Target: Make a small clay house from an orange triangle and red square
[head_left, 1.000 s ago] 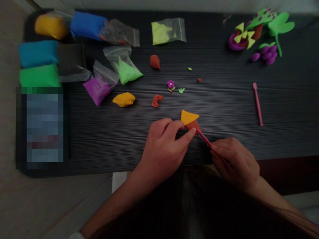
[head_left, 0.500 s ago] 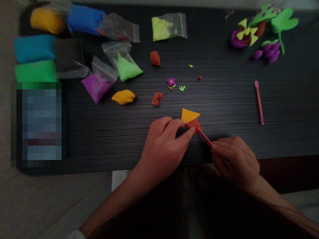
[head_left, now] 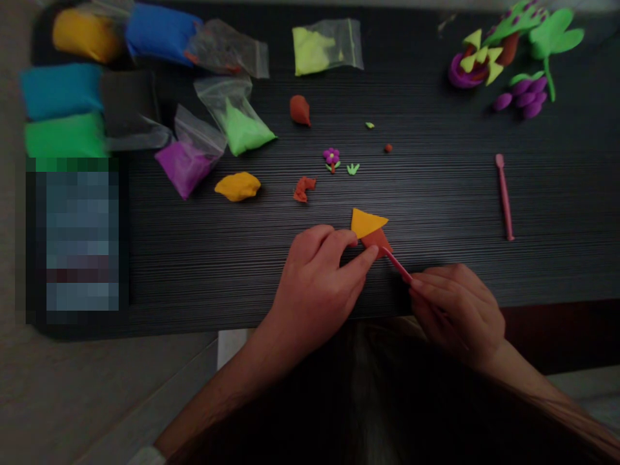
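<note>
My left hand (head_left: 322, 278) has its thumb and index fingertips pressed at the edge of a flat clay piece, with the other fingers curled. That piece shows a yellow clay triangle (head_left: 367, 223) above a reddish-brown clay part (head_left: 376, 239). My right hand (head_left: 458, 310) is closed around a slim pink modelling tool (head_left: 398, 263), its tip touching the brown part beside my left thumb. Much of the tool's handle is hidden in my fingers. Just beyond lie a small purple clay flower (head_left: 332, 156), a green clay leaf (head_left: 353, 169) and a torn brown clay scrap (head_left: 304, 188).
Bags of coloured clay, among them a purple one (head_left: 181, 166), fill the back left. A yellow clay lump (head_left: 237, 186) and a brown one (head_left: 300, 110) lie on the dark table (head_left: 203, 265). Finished clay models (head_left: 526, 97) stand back right, near a second pink tool (head_left: 504, 200).
The view has shifted slightly. Both hands keep almost the same position on the clay piece and the tool, and the tool tip has barely moved.
</note>
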`<action>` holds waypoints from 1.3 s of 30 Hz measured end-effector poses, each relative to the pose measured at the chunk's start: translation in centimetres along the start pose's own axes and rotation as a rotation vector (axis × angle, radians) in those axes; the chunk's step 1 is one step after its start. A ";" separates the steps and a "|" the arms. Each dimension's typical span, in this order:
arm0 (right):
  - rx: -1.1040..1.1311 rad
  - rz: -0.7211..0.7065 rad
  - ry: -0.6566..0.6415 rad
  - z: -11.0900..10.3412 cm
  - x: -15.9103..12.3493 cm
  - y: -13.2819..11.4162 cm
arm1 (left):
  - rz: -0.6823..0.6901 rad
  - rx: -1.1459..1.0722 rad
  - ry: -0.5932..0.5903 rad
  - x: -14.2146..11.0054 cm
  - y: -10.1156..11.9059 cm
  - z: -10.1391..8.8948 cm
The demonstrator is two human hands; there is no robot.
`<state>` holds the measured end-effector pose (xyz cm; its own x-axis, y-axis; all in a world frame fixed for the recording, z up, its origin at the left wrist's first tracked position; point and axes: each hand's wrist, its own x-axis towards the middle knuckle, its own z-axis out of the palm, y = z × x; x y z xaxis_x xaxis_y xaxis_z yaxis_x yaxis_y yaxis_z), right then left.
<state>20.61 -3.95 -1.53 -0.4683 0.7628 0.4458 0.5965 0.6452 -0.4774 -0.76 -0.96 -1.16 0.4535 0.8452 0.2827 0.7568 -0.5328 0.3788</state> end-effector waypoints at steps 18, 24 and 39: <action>-0.022 0.016 -0.016 0.0 0.1 0.0 | -0.008 -0.019 -0.013 0.0 0.0 0.1; -0.022 0.005 -0.017 0.0 0.2 0.0 | -0.008 -0.022 -0.010 0.0 -0.1 0.1; 0.002 0.003 -0.004 0.0 0.2 -0.1 | -0.003 -0.039 0.022 -0.1 0.0 -0.1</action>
<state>20.50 -3.86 -1.37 -0.4691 0.7647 0.4418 0.5963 0.6432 -0.4803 -0.87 -1.07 -1.16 0.4404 0.8461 0.3004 0.7389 -0.5316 0.4141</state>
